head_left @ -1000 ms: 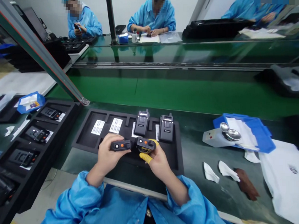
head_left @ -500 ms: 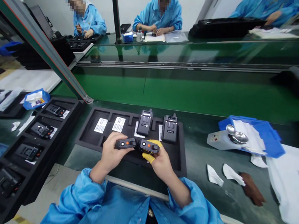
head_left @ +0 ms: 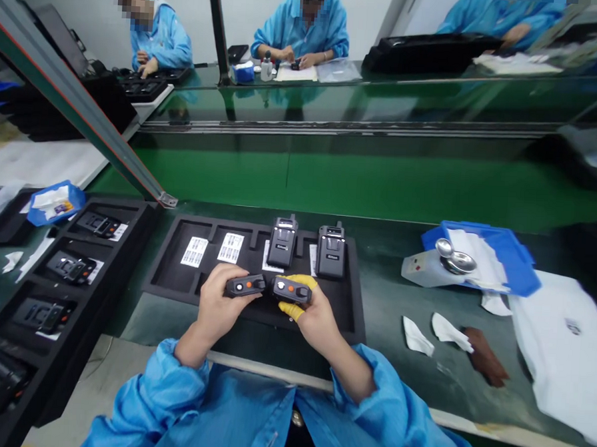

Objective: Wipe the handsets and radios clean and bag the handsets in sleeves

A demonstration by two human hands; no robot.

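Fingers (head_left: 235,279) of the left hand (head_left: 217,307) wrap a small black radio unit (head_left: 245,285) with an orange button, held sideways at lower centre of the frame; the right hand (head_left: 310,312), with yellow finger cots (head_left: 290,309) on thumb and fingertips, grips a second black radio unit (head_left: 292,289) the same way; the two units sit end to end, nearly touching, just above a black foam tray (head_left: 170,270) on the green surface (head_left: 384,301). Behind the hands, two upright black radios (head_left: 282,241) stand side by side in the tray; white barcode labels (head_left: 195,251) lie in its left slots. At lower left, another black tray (head_left: 127,254) holds more units; at right, white wipes (head_left: 417,336) and a blue bin (head_left: 516,261) rest on the surface.
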